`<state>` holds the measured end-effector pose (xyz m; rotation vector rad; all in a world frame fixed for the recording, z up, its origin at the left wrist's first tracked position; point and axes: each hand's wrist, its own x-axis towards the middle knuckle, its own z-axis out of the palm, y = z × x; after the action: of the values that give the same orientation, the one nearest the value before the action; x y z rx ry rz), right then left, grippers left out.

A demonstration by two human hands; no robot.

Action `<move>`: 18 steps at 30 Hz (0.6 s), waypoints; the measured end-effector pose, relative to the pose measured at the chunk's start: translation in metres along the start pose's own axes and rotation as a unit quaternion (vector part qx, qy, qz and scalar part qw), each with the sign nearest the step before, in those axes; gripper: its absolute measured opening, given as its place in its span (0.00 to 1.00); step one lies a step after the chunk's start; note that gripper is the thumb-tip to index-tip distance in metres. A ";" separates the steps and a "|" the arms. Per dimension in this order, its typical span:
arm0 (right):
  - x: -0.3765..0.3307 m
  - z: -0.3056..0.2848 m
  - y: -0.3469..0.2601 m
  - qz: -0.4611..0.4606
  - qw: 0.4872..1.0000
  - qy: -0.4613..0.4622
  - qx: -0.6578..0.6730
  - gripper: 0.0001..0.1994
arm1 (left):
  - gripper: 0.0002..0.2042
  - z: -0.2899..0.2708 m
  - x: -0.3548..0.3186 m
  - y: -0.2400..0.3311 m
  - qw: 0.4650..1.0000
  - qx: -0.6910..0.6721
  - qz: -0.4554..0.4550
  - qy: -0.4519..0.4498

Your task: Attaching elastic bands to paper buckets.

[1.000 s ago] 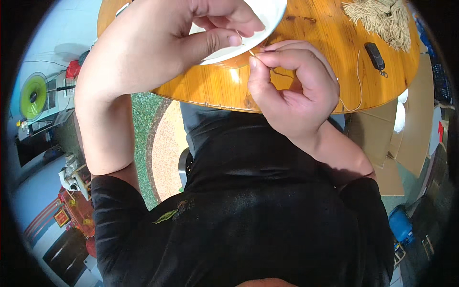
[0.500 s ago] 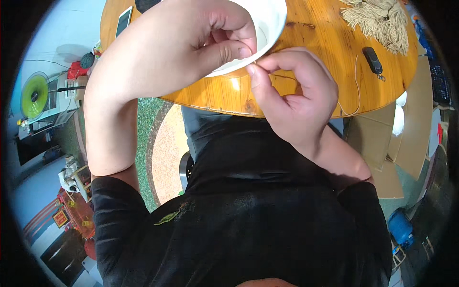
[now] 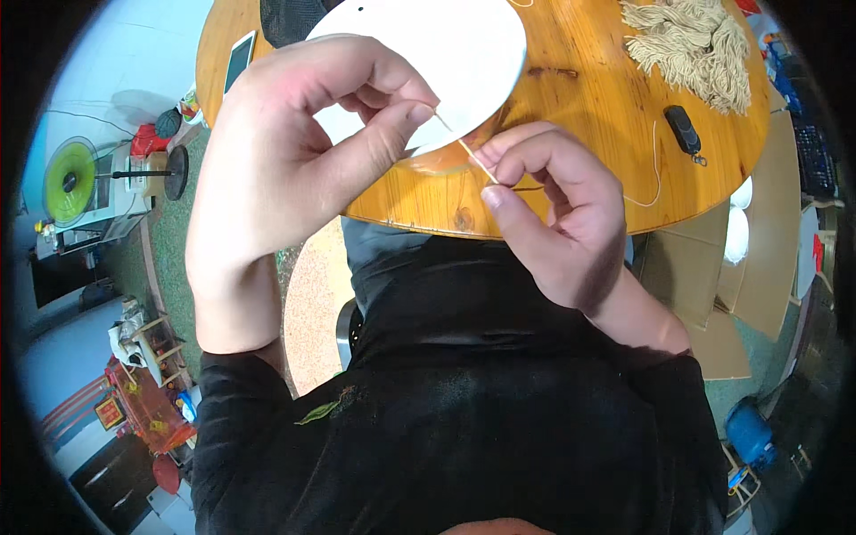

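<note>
Between my two hands a short length of beige string is drawn straight, slanting down to the right. My left hand, closed in a pinch of thumb and forefinger, holds its upper end in front of a white round bowl or dish. Lower and to the right, my right hand pinches the other end between thumb and fingertips, over the table's near edge. A thinner loop of string lies on the wooden table and runs behind my right hand, where its end is hidden.
A bundle of tan yarn lies at the table's far right, with a black key fob nearer me. At the far left are a phone and a black mesh item. Flattened cardboard stands right of the table.
My hands have drawn apart, the right one moving down and the left one leftward, so more string shows between them. The whole view has shifted slightly.
</note>
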<state>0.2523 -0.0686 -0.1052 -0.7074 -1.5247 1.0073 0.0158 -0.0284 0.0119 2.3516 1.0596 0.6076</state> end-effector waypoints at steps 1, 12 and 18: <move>0.001 0.000 -0.001 -0.002 1.000 -0.001 0.000 0.05 | 0.03 0.002 -0.003 0.000 1.000 -0.024 -0.010 0.018; 0.005 0.005 -0.005 0.017 0.997 -0.004 0.077 0.03 | 0.05 0.039 -0.015 0.014 0.983 -0.126 0.038 0.130; 0.006 -0.006 -0.026 0.128 0.980 -0.027 0.153 0.03 | 0.03 0.042 -0.009 0.010 0.988 0.006 0.119 0.097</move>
<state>0.2594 -0.0740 -0.0795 -0.6709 -1.3060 1.4309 0.0403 -0.0515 -0.0164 2.4887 0.8678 0.9355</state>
